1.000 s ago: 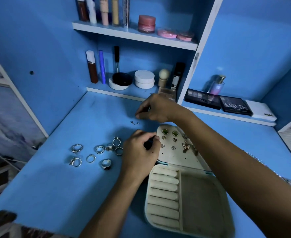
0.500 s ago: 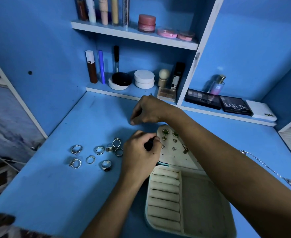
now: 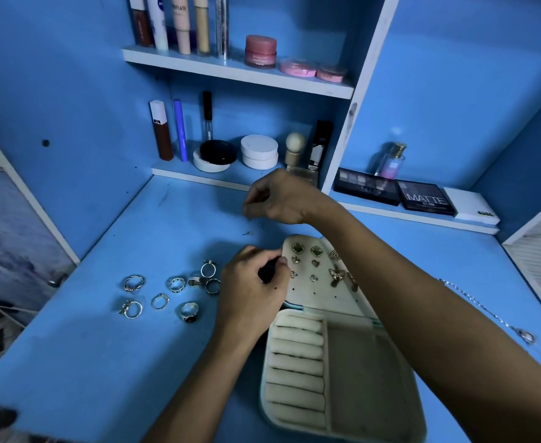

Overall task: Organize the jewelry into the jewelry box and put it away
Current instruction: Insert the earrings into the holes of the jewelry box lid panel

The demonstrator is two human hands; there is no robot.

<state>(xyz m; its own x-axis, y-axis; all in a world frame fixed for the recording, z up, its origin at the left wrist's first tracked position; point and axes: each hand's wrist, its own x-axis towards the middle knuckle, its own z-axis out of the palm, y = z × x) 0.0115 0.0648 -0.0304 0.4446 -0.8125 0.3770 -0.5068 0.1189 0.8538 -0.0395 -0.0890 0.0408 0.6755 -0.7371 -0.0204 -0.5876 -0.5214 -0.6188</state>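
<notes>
- While our left hand (image 3: 256, 279) holds the jewelry box (image 3: 342, 362) lid by its left edge, fingers curled and pinching the edge, our right hand (image 3: 282, 198) has lifted behind the box, fingertips pressed together; whether they hold anything, we cannot tell.
- A second ago a small earring (image 3: 247, 233) lay behind the box; it lies there now, so the pick-up looks unfinished.
- Earrings (image 3: 315, 262) already fill the lid's upper rows; rings (image 3: 170, 292) wait left of the box on the surface (image 3: 103, 346), a chain (image 3: 486, 311) to its right.
- Behind the box, one palette (image 3: 427, 199) reads "MATTE"; other labels are too blurred.
</notes>
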